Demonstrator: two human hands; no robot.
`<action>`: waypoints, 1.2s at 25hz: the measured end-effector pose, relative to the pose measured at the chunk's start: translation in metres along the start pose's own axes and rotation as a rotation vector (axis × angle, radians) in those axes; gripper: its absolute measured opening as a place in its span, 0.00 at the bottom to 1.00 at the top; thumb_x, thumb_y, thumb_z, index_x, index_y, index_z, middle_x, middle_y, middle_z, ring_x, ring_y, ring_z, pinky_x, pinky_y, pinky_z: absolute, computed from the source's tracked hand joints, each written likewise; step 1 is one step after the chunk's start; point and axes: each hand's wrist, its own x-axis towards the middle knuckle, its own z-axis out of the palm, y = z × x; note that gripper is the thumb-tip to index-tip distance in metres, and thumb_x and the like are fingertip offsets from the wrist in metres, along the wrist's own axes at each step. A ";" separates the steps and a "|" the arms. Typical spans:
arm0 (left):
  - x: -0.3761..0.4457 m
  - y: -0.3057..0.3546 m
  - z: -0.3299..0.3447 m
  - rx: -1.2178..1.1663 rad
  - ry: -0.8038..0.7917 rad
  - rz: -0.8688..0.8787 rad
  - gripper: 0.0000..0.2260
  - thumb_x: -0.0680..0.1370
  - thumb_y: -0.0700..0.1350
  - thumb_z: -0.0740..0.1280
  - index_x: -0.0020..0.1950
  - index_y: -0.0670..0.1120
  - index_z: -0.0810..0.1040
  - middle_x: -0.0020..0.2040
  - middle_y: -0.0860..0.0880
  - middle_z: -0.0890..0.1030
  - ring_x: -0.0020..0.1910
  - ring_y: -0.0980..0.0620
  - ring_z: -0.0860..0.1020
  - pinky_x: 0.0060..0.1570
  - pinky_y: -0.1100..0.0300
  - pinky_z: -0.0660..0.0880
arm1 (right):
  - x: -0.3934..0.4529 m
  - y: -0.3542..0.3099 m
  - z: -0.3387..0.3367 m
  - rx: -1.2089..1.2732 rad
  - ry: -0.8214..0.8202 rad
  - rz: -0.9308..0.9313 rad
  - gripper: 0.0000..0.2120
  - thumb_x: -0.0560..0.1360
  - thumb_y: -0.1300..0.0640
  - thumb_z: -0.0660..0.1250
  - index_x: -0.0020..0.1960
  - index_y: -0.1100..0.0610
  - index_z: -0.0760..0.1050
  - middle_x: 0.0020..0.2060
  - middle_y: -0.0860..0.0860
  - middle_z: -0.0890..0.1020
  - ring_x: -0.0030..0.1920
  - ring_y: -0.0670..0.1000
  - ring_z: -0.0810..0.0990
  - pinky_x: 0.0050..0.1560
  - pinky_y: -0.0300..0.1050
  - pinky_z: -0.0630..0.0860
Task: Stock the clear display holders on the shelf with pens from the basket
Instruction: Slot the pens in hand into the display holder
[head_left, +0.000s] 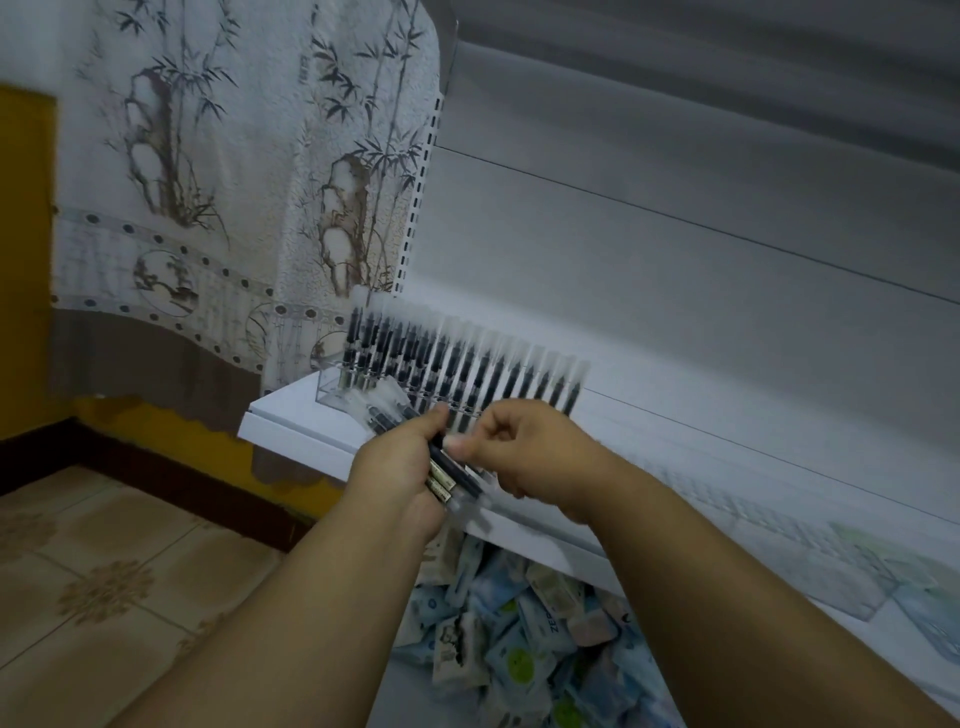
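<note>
My left hand (397, 467) grips a bundle of black pens with clear caps (441, 470), held slanted just in front of the shelf edge. My right hand (524, 447) is beside it, thumb and fingers pinching a pen of that bundle at its near end. Behind both hands a clear display holder (332, 395) stands on the white shelf (280, 426), with rows of upright black pens (467, 364) in it. The basket is not in view.
Under the shelf lies a heap of small packets (519, 639). More clear holders (852, 587) sit to the right on the shelf. A bamboo-print curtain (234, 182) hangs at the left, above a tiled floor (104, 571).
</note>
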 end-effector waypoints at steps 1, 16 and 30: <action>0.003 0.006 -0.006 -0.031 0.045 0.025 0.10 0.77 0.46 0.71 0.48 0.38 0.80 0.44 0.42 0.81 0.39 0.41 0.81 0.36 0.48 0.81 | -0.003 -0.001 0.009 -0.008 -0.007 -0.019 0.19 0.69 0.44 0.76 0.42 0.58 0.75 0.27 0.49 0.73 0.24 0.46 0.68 0.27 0.42 0.68; -0.004 0.066 -0.100 -0.276 0.359 0.289 0.14 0.74 0.42 0.71 0.57 0.39 0.78 0.47 0.40 0.83 0.36 0.42 0.81 0.28 0.51 0.78 | -0.003 -0.029 0.075 0.006 -0.108 -0.140 0.03 0.78 0.55 0.68 0.48 0.54 0.80 0.33 0.54 0.82 0.26 0.45 0.76 0.30 0.42 0.76; -0.005 0.083 -0.113 -0.256 0.352 0.225 0.10 0.77 0.44 0.68 0.47 0.37 0.74 0.31 0.39 0.80 0.25 0.43 0.79 0.24 0.57 0.75 | 0.060 -0.042 0.052 -0.466 0.237 -0.171 0.08 0.81 0.51 0.62 0.45 0.53 0.69 0.37 0.51 0.77 0.36 0.49 0.75 0.35 0.44 0.71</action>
